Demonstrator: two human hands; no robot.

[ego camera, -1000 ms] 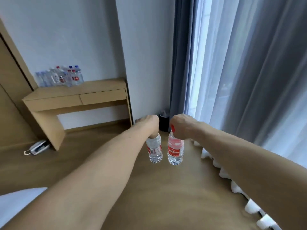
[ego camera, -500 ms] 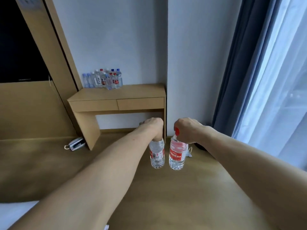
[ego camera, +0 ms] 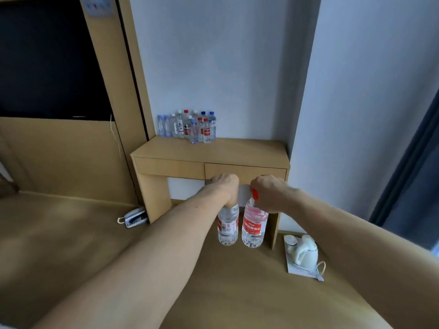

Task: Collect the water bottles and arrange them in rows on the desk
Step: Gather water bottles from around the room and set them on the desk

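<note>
Left bottle (ego camera: 228, 225): hangs upright straight below the left grip (ego camera: 224, 186), in the air in front of the desk's front edge and over the floor (ego camera: 71, 245); clear, with a red-and-white label.
Right bottle (ego camera: 254, 224): hangs upright below the right grip (ego camera: 268, 193), just beside the left bottle at about the same height; I cannot tell whether the two touch.
Left grip: fingers curled tight round the left bottle's top, knuckles up; the cap is hidden inside.
Right grip: fingers curled round the neck of the right bottle, with the red cap (ego camera: 254, 194) showing at its left side.
Bottles on the desk (ego camera: 187, 127): a tight upright cluster at the back edge, toward the back left corner, close to the wall; blue, red and white caps.
Desk (ego camera: 237, 151): pale wood with two drawer fronts; the top is bare to the right of the cluster.
On the floor: a telephone (ego camera: 134, 217) by the desk's left leg and a white kettle (ego camera: 303, 251) by its right leg.
Right edge of view: a dark curtain (ego camera: 411, 174).
</note>
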